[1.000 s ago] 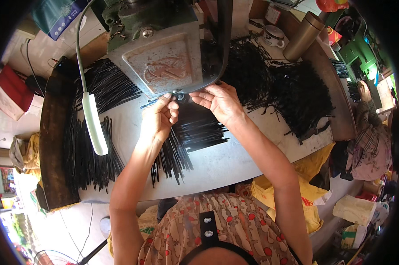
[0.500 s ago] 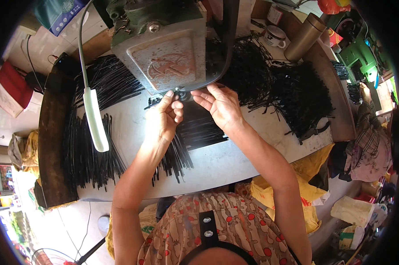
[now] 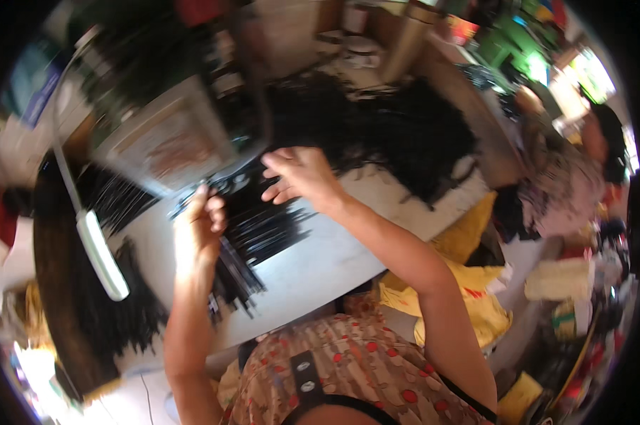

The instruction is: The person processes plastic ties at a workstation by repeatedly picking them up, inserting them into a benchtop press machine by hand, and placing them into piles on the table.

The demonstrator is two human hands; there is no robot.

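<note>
My left hand [image 3: 198, 230] is closed, thumb against curled fingers, at the lower edge of a green machine head with a worn metal cover plate [image 3: 168, 142]. Blur hides what the pinch holds. To the right of the machine, my right hand [image 3: 302, 176] is open, its fingers apart and nothing visible in them. Under and between the hands lies a bundle of thin black strips [image 3: 270, 230] on the pale tabletop [image 3: 313, 273]. More black strips [image 3: 231, 280] fan out toward the table's front edge beside my left wrist.
A white lamp [image 3: 102, 255] on a bendy stalk hangs at the left. Large heaps of black strips [image 3: 412, 134] cover the back right, near a tall flask [image 3: 407, 42] and a mug [image 3: 361, 51]. Yellow bags [image 3: 451, 297] lie below the table. A co-worker [image 3: 561, 177] sits at the far right.
The whole view has swung and blurred, so the machine and table sit further left and tilted. My right hand has come away from the machine's lower edge; its fingers have spread. My left hand stays there.
</note>
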